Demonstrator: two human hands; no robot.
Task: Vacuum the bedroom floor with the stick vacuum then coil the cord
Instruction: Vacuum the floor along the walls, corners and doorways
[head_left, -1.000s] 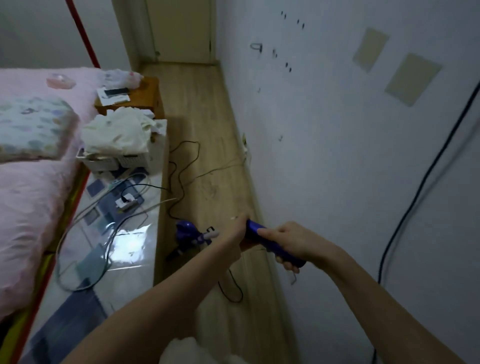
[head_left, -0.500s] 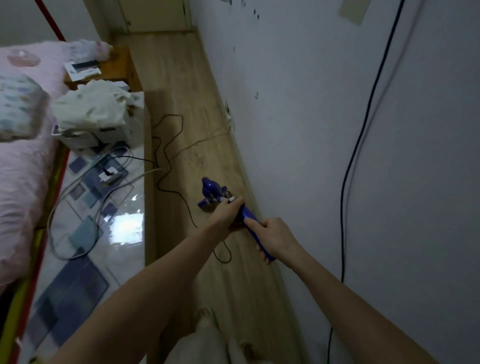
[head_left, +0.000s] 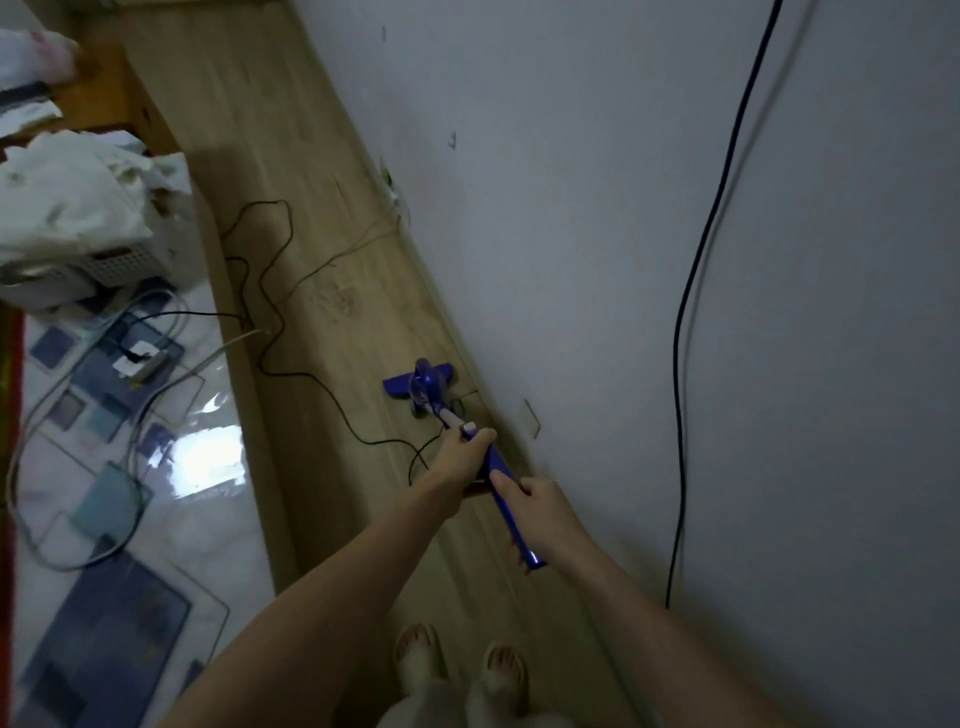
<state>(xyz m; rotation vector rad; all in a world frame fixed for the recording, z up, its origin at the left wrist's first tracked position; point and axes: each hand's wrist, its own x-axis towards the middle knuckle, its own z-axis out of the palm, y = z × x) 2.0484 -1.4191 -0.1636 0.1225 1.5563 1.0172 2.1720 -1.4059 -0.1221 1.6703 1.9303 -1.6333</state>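
Fingers (head_left: 480, 439) of the left hand (head_left: 460, 462) curl round the upper shaft of one blue stick vacuum (head_left: 457, 436), gripping it just below the pale collar. Fingers of the right hand (head_left: 540, 512) wrap the blue handle nearer its end, with the thumb laid along the top. Both hands hold the same tool, the left ahead of the right.

One vacuum is in view. Its long axis runs from the handle end near the right wrist, away from the person and slightly leftward, down to its floor head (head_left: 418, 379). That head lies flat on the wooden floor (head_left: 311, 156), close beside the foot of the grey wall (head_left: 571, 208), its wide bar set crosswise to the shaft.

One black cord (head_left: 270, 332) snakes in loose bends over the floor from the vacuum toward a patterned glossy mat (head_left: 104, 519). A second dark cable (head_left: 696, 260) hangs down the wall. One white basket (head_left: 109, 265) heaped with pale cloth (head_left: 67, 192) stands at the left. Two bare feet (head_left: 457, 660) show at the bottom edge.
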